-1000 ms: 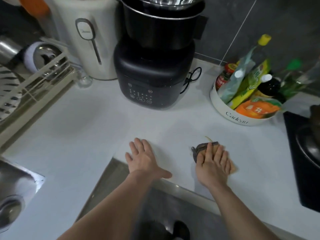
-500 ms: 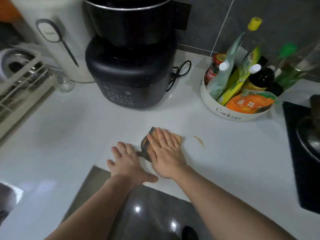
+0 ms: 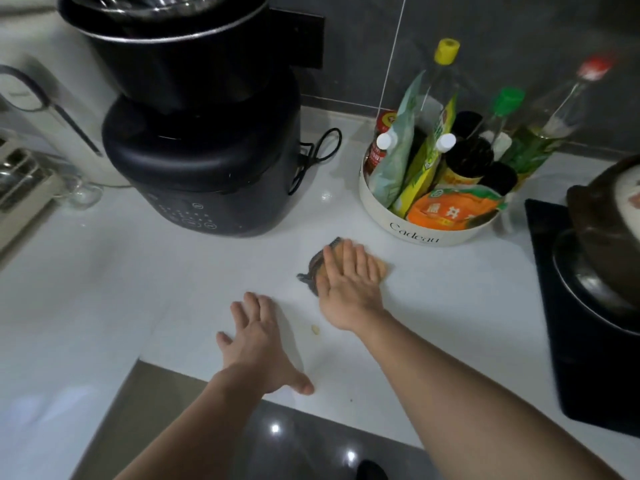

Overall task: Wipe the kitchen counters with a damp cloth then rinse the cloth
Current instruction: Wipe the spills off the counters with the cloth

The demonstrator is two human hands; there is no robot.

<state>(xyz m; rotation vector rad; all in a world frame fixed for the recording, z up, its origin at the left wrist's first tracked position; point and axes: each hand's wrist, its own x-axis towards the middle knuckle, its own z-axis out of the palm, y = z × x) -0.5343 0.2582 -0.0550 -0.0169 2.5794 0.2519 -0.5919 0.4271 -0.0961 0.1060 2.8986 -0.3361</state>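
Observation:
My right hand (image 3: 348,285) lies flat, fingers together, pressing an orange cloth with a grey patterned edge (image 3: 316,266) onto the white counter (image 3: 138,278). The cloth sits mid-counter, in front of the black appliance and left of the round tub. Most of it is hidden under my palm. My left hand (image 3: 258,336) rests flat on the counter near the front edge, fingers spread, holding nothing. A small pale crumb (image 3: 315,329) lies between the two hands.
A black cooking appliance (image 3: 201,161) with its cord (image 3: 318,157) stands at the back. A white round tub (image 3: 429,230) holds several bottles and packets. On the right, a dark pot (image 3: 602,237) sits on a black hob (image 3: 554,306). A dish rack (image 3: 20,181) is far left.
My right hand slid the cloth left across the counter, then away from me toward the tub. My left hand stayed flat near the front edge.

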